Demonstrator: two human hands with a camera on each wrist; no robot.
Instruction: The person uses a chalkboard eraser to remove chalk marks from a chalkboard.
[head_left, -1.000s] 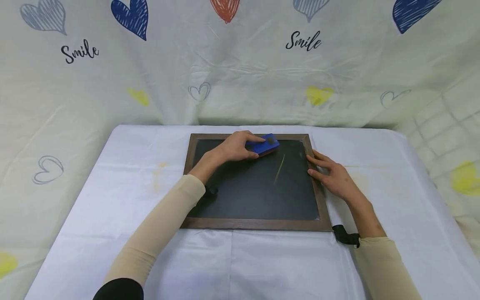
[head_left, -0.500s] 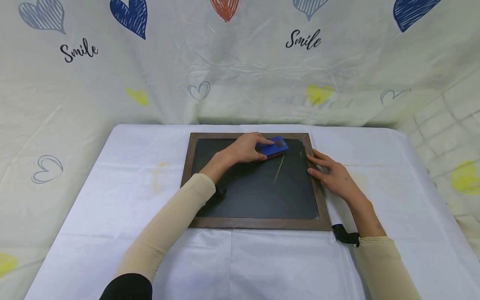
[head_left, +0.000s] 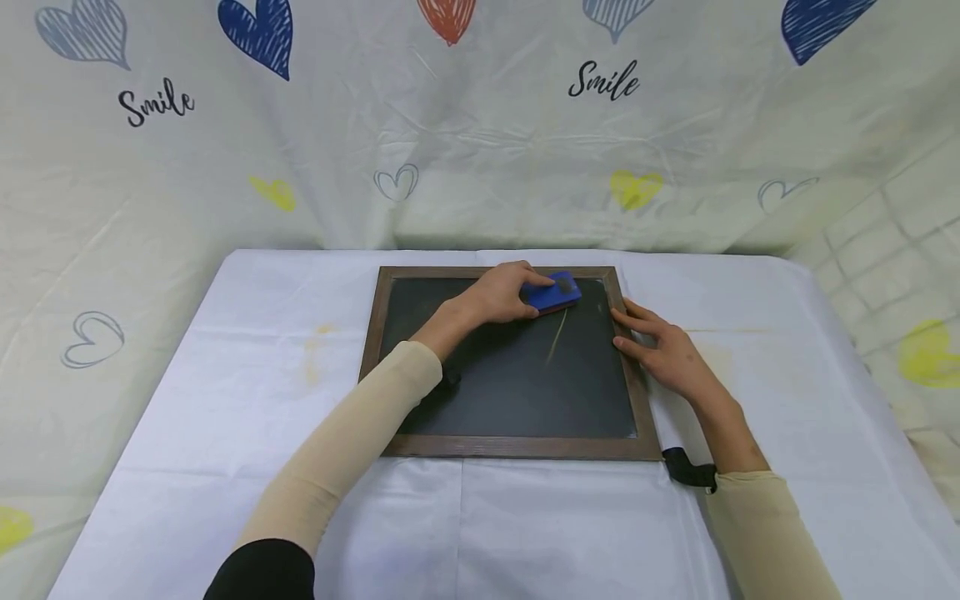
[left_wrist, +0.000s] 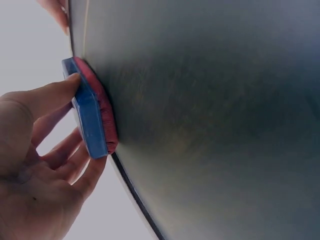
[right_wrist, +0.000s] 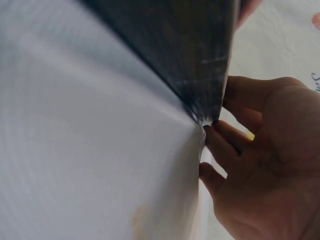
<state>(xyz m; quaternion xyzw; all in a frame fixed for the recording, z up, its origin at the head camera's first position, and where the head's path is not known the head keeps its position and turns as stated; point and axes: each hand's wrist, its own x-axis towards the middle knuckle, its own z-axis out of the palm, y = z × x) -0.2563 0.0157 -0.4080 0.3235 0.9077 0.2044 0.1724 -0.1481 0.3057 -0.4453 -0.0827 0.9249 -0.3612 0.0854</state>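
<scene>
A chalkboard [head_left: 555,396] with a brown wooden frame [head_left: 517,447] lies flat on the white-covered table. My left hand [head_left: 495,293] grips a blue board eraser [head_left: 553,295] by its sides, close to the board's far edge. In the left wrist view, the red felt underside of the eraser [left_wrist: 90,117] meets the dark surface, with the thumb on its near side and fingers round the other. A thin yellowish chalk line [head_left: 556,337] runs just below the eraser. On the right, my right hand [head_left: 667,354] rests its extended fingers and thumb against the frame's side edge.
A white cloth [head_left: 225,400] covers the table, with faint yellowish stains [head_left: 318,342] left of the board. Behind it hangs a pale curtain [head_left: 502,192] printed with hearts. Dark straps [head_left: 688,468] show near both wrists.
My left hand has slid the eraser rightward along the top of the board, up to the upper end of the chalk line. The right hand stays at the frame.
</scene>
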